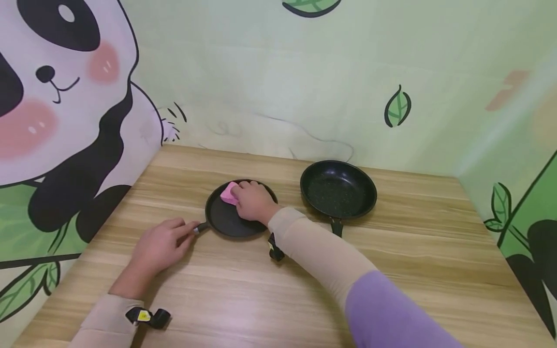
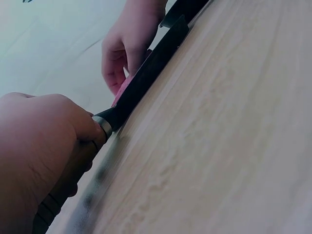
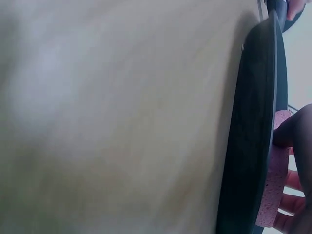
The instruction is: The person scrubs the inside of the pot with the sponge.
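Observation:
A shallow flat black pan (image 1: 226,217) lies on the wooden table, its handle pointing to the lower left. My left hand (image 1: 163,246) grips that handle (image 2: 73,165), with the fingers wrapped over it near the metal collar. Inside the pan, my right hand (image 1: 253,200) holds a pink sponge (image 1: 228,193) against the cooking surface. In the right wrist view the sponge (image 3: 274,183) shows its porous side between thumb and fingers, just above the pan's rim (image 3: 251,136). The fingers' far side is partly hidden in the head view.
A deeper black frying pan (image 1: 338,189) sits to the right on the table (image 1: 235,299), its handle partly behind the right forearm. Behind the table stands a wall (image 1: 243,96) printed with leaves, and a panda picture (image 1: 82,106) covers the left side. Each wrist wears a small black camera.

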A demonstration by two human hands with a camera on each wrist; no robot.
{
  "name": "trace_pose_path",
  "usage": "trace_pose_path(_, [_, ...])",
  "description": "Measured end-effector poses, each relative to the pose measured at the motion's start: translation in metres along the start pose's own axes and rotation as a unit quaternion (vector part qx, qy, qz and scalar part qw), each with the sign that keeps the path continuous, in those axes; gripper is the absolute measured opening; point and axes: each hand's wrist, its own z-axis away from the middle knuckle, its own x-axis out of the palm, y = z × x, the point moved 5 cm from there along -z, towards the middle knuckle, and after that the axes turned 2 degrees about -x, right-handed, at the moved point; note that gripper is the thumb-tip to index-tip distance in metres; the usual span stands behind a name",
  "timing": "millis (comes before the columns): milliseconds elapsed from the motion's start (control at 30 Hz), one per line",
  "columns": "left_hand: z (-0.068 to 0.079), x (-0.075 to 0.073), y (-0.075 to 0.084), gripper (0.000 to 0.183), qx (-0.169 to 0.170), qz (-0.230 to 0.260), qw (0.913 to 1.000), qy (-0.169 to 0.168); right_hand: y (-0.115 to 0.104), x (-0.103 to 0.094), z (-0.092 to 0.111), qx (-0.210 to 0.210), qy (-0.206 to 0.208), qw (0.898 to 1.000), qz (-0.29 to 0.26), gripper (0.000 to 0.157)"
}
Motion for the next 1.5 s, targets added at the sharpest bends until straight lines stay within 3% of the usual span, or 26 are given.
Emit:
trace_pose_path(333, [0.001, 0.0, 0.002, 0.032, -0.006, 0.004, 1.0, 0.001, -0.024, 0.003, -0.003, -0.054, -0.008, 0.998, 0.002, 0.035])
trace_pose_path(633, [0.004, -0.001, -0.005, 0.039, -0.084, 0.019, 0.9951, -0.049, -0.039, 0.0, 0.011, -0.129, -0.017, 0.991, -0.009, 0.026])
trace_pose_path(900, [0.004, -0.002, -0.008, 0.044, -0.115, 0.025, 0.9906, -0.071, -0.039, -0.008, 0.033, -0.193, -0.027, 0.981, -0.014, 0.027])
trace_pose_path(1133, [0.005, 0.002, -0.008, 0.045, -0.117, 0.022, 0.9902, -0.072, -0.031, -0.016, 0.053, -0.256, -0.043, 0.966, -0.013, 0.03])
trace_pose_path(1267, [0.004, 0.002, -0.007, 0.044, -0.101, 0.023, 0.9923, -0.068, -0.03, -0.013, 0.053, -0.252, -0.016, 0.968, -0.02, 0.027])
trace_pose_path(1500, [-0.001, 0.002, -0.002, 0.038, -0.046, 0.004, 0.998, -0.044, -0.038, -0.004, 0.033, -0.166, 0.039, 0.985, -0.033, 0.017])
